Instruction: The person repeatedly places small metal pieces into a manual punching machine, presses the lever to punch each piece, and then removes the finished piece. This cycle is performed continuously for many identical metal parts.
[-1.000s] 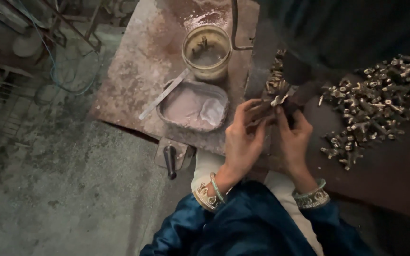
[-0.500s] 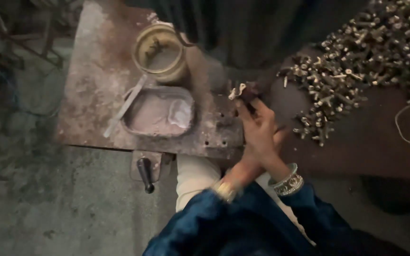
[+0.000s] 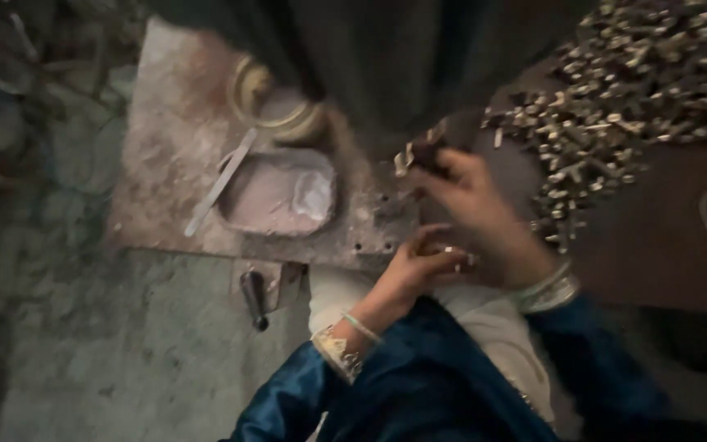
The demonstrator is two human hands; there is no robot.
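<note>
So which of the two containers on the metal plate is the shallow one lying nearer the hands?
The oblong tray with pale powder, in the middle of the rusty plate. The round jar stands behind it, farther from the left hand.

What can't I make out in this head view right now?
- Small metal piece at the right hand fingertips: motion blur hides its shape.
- Left hand grip: smeared; anything held is unclear.
- Round tin: dark cloth covers its far side.
- Heap of metal parts: cut off by the top and right edges.
</note>
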